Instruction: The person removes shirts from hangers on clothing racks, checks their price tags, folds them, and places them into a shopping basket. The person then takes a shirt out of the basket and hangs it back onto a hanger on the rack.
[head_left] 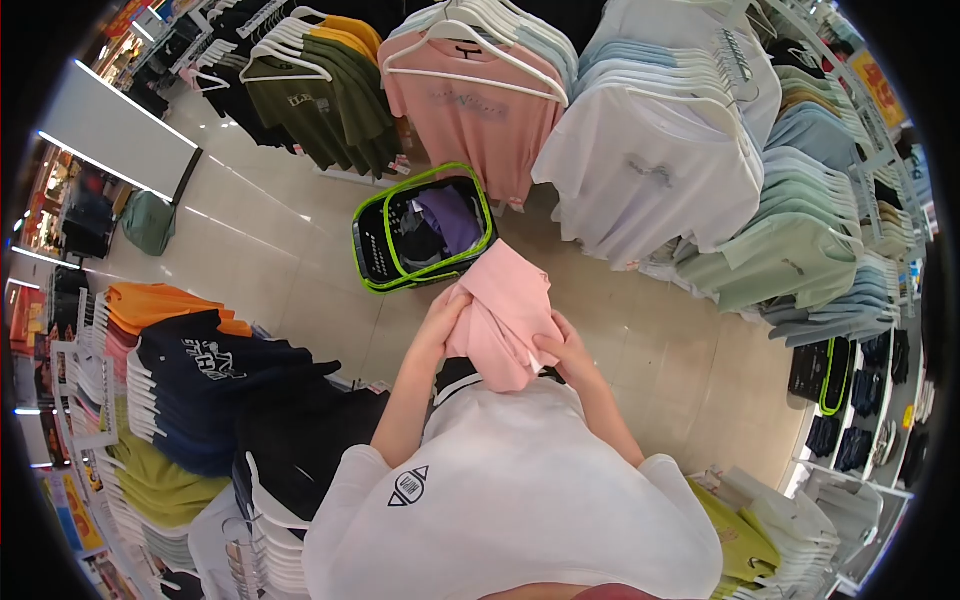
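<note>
A folded pink garment (507, 310) is held in front of the white shirt I wear. My left hand (440, 318) grips its left edge, with the fingers partly hidden by the cloth. On the right edge, my right hand (568, 346) holds the same garment, fingers bent against it near a small white tag. Just beyond the garment, a black shopping basket with green rim (372, 240) stands on the floor. Inside it lie a purple cloth (452, 218) and dark items.
Pink shirts (475, 110) and white shirts (655, 165) hang ahead, with dark green shirts (325, 105) to their left. Navy shirts (215, 385) hang at the left. Light green shirts (785, 255) and another basket (822, 375) are at the right. Tiled floor (650, 340) runs between the racks.
</note>
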